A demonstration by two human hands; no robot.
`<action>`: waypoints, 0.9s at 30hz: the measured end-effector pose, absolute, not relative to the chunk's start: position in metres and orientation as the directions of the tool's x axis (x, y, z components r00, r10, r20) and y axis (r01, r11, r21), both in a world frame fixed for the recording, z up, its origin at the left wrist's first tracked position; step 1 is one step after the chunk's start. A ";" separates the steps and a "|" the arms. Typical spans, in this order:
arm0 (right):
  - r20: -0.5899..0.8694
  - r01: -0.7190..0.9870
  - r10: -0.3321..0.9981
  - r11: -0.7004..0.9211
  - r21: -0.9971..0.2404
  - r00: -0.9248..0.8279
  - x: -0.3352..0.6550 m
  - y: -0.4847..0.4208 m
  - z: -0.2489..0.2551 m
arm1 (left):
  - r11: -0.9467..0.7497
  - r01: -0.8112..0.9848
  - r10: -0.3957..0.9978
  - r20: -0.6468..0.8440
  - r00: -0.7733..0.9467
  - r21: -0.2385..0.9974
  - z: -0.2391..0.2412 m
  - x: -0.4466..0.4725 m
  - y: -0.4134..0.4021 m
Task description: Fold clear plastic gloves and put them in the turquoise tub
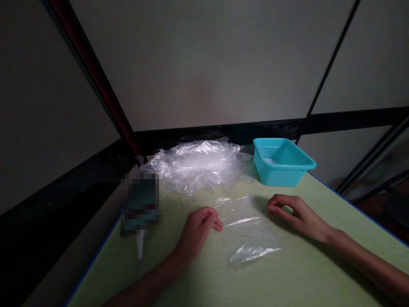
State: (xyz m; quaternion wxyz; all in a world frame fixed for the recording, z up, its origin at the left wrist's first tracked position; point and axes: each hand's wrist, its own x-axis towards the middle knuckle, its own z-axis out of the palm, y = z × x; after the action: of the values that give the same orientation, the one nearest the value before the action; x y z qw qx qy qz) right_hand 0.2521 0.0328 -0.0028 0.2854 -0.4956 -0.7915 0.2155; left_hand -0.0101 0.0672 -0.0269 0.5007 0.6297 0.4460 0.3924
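Note:
A clear flat plastic bag (pixel 247 230) lies on the pale green table (pixel 287 277) between my hands. My left hand (pixel 198 228) rests on the table at the bag's left edge, its fingers curled and the fingertips touching the plastic. To the bag's upper right, my right hand (pixel 295 215) sits with loosely bent fingers, the fingertips close to the corner of the bag. Neither hand grips anything that I can make out.
A heap of crumpled clear plastic bags (pixel 194 164) lies at the back of the table. A turquoise plastic tub (pixel 281 162) stands at the back right. A blurred dark object (pixel 140 204) sits at the left edge. Grey walls rise behind.

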 end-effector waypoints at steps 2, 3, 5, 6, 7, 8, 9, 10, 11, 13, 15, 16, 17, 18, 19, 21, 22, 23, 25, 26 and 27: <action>0.288 0.683 0.845 0.535 -0.497 -0.451 0.256 0.022 0.001 | -0.103 0.165 0.953 0.050 0.300 0.981 -0.027 -0.010 0.067; 0.300 0.686 0.799 0.601 -0.409 -0.521 0.258 0.016 0.002 | -0.106 0.166 0.952 0.051 0.302 0.980 -0.027 -0.010 0.067; 0.282 0.675 0.710 0.703 -0.226 -0.645 0.261 0.004 0.004 | -0.115 0.171 0.949 0.058 0.309 0.978 -0.027 -0.011 0.068; 0.262 0.666 0.678 0.731 -0.149 -0.686 0.262 -0.002 0.004 | -0.118 0.174 0.949 0.059 0.310 0.978 -0.026 -0.011 0.068; 0.245 0.656 0.654 0.750 -0.087 -0.716 0.262 -0.006 0.004 | -0.120 0.175 0.949 0.061 0.311 0.977 -0.026 -0.011 0.068; 0.230 0.642 0.631 0.766 -0.036 -0.740 0.263 -0.010 0.003 | -0.121 0.174 0.948 0.062 0.311 0.977 -0.025 -0.011 0.068; 0.225 0.626 0.608 0.780 0.012 -0.762 0.263 -0.012 0.002 | -0.121 0.173 0.949 0.063 0.309 0.978 -0.025 -0.010 0.068; 0.223 0.610 0.585 0.791 0.056 -0.780 0.262 -0.014 0.000 | -0.119 0.172 0.950 0.061 0.307 0.978 -0.025 -0.010 0.068; 0.222 0.596 0.567 0.798 0.093 -0.793 0.262 -0.015 -0.001 | -0.116 0.173 0.951 0.060 0.302 0.978 -0.024 -0.010 0.067; 0.222 0.579 0.544 0.802 0.144 -0.809 0.261 -0.015 -0.003 | -0.113 0.177 0.954 0.057 0.295 0.978 -0.024 -0.009 0.067; 0.222 0.570 0.532 0.804 0.168 -0.817 0.260 -0.014 -0.004 | -0.111 0.181 0.956 0.055 0.288 0.977 -0.023 -0.009 0.067; 0.224 0.562 0.523 0.807 0.179 -0.822 0.259 -0.014 -0.004 | -0.112 0.182 0.956 0.056 0.289 0.977 -0.023 -0.009 0.067; 0.228 0.555 0.514 0.810 0.189 -0.827 0.259 -0.013 -0.004 | -0.113 0.183 0.955 0.057 0.291 0.977 -0.023 -0.009 0.067; 0.229 0.549 0.507 0.812 0.197 -0.831 0.258 -0.013 -0.004 | -0.115 0.182 0.954 0.058 0.293 0.977 -0.023 -0.009 0.067; 0.229 0.545 0.502 0.814 0.202 -0.834 0.258 -0.013 -0.003 | -0.117 0.181 0.954 0.060 0.295 0.977 -0.023 -0.009 0.067; 0.228 0.535 0.491 0.819 0.208 -0.841 0.256 -0.014 -0.003 | -0.119 0.175 0.952 0.062 0.300 0.977 -0.023 -0.009 0.067; 0.232 0.529 0.484 0.822 0.210 -0.844 0.256 -0.015 -0.003 | -0.117 0.173 0.952 0.061 0.302 0.978 -0.023 -0.010 0.067; 0.239 0.524 0.476 0.825 0.213 -0.846 0.255 -0.015 -0.004 | -0.115 0.172 0.952 0.059 0.301 0.978 -0.023 -0.010 0.067; 0.255 0.516 0.462 0.828 0.217 -0.849 0.254 -0.015 -0.004 | -0.112 0.174 0.952 0.056 0.301 0.978 -0.024 -0.010 0.067; 0.265 0.516 0.459 0.828 0.219 -0.848 0.254 -0.015 -0.004 | -0.113 0.174 0.952 0.056 0.301 0.978 -0.024 -0.010 0.067; 0.276 0.518 0.457 0.826 0.221 -0.846 0.254 -0.015 -0.004 | -0.114 0.173 0.952 0.057 0.302 0.978 -0.025 -0.010 0.067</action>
State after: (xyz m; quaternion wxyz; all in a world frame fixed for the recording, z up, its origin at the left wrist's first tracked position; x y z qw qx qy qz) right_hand 0.2535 -0.0152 -0.0041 0.1062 -0.2567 -0.9496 -0.1449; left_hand -0.0101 0.0673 -0.0248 0.4971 0.6355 0.4426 0.3914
